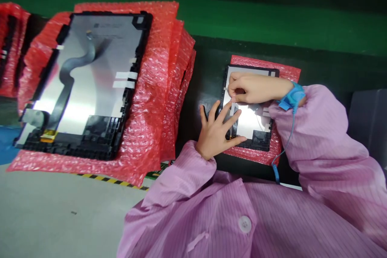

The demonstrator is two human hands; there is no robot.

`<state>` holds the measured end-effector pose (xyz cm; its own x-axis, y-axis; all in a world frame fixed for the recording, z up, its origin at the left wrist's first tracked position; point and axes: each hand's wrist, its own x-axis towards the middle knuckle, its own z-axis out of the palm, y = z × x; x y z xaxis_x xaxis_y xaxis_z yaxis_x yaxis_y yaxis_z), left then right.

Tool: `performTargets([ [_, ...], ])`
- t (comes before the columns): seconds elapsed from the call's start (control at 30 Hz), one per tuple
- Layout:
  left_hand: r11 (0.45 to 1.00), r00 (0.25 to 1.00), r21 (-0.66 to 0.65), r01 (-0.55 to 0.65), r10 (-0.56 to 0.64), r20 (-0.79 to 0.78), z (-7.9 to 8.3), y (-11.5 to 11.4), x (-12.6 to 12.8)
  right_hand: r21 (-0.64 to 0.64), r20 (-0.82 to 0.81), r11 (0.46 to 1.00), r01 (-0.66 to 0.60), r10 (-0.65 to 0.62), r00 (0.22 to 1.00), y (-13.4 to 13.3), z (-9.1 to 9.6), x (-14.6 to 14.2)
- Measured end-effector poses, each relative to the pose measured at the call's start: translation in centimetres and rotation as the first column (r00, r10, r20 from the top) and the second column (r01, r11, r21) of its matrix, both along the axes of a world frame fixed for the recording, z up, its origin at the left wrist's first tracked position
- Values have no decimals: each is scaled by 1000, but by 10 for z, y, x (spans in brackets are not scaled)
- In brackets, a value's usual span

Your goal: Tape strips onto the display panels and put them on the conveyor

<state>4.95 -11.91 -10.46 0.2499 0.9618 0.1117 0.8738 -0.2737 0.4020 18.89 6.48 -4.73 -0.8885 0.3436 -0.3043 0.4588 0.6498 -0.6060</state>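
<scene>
A small display panel (252, 123) lies back-up on a red bubble-wrap sheet (284, 71) on the dark mat. My left hand (217, 131) rests flat on the panel's left edge with fingers spread. My right hand (256, 88) hovers over the panel's upper left, fingers pinched on a small white strip of tape (225, 88). A blue wrist strap (292, 96) with a coiled cord is on my right wrist. Both arms wear pink striped sleeves.
A second, nearer panel (90, 84) with a black flex cable lies on a stack of red bubble wrap (157, 88) at the left. More red wrap (9, 48) sits at the far left. A green belt (272, 24) runs behind. A grey box (369, 121) stands at the right.
</scene>
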Motion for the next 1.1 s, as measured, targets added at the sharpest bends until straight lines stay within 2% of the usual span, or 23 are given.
performTargets([
  [0.2, 1000, 1000, -3, -18, 18, -23, 0, 1, 0, 29, -41, 997, 67, -66, 997, -9, -8, -1],
  [0.33, 991, 995, 94, 92, -89, -42, 0, -1, 0, 115, -9, 978, 172, -172, 985, -7, -12, 2],
  [0.5, 963, 985, 211, 168, -158, -66, 1, -17, -1, 102, -47, 923, 371, -368, 929, 6, -15, -1],
  [0.57, 959, 981, 214, 187, -171, -92, 2, -22, -2, 145, -78, 863, 483, -477, 875, -2, -7, -3],
  [0.63, 960, 976, 195, 203, -182, -120, 5, -23, -4, 220, -161, 765, 605, -583, 797, -29, 11, 2],
  [0.7, 956, 967, 179, 231, -205, -154, 9, -21, -6, 252, -263, 691, 678, -625, 735, -75, 36, 16],
  [0.8, 930, 932, 174, 323, -281, -228, 12, -17, -7, 173, -389, 659, 732, -638, 665, -167, 68, 57],
  [0.83, 917, 917, 178, 357, -307, -255, 11, -17, -8, 133, -436, 627, 767, -658, 613, -198, 74, 74],
  [0.87, 904, 905, 188, 383, -326, -275, 10, -16, -10, 102, -493, 552, 828, -695, 524, -228, 78, 94],
  [0.9, 894, 895, 197, 403, -340, -288, 8, -15, -12, 90, -566, 391, 916, -737, 370, -256, 80, 115],
  [0.93, 886, 888, 199, 418, -353, -294, 6, -13, -14, 70, -629, 178, 982, -756, 182, -279, 82, 138],
  [0.97, 880, 883, 199, 432, -368, -293, 3, -11, -16, 39, -669, -43, 998, -744, -6, -299, 82, 162],
  [1.0, 878, 882, 196, 438, -377, -284, 1, -7, -19, 4, -678, -231, 973, -716, -167, -314, 83, 186],
  [1.03, 880, 887, 197, 432, -376, -267, 0, -3, -20, -26, -654, -340, 940, -705, -273, -324, 84, 210],
  [1.07, 885, 896, 199, 420, -369, -247, -1, 3, -21, -48, -616, -389, 920, -713, -334, -330, 86, 232],
  [1.1, 893, 905, 199, 404, -359, -229, -2, 8, -20, -63, -577, -391, 918, -737, -353, -332, 87, 252],
])
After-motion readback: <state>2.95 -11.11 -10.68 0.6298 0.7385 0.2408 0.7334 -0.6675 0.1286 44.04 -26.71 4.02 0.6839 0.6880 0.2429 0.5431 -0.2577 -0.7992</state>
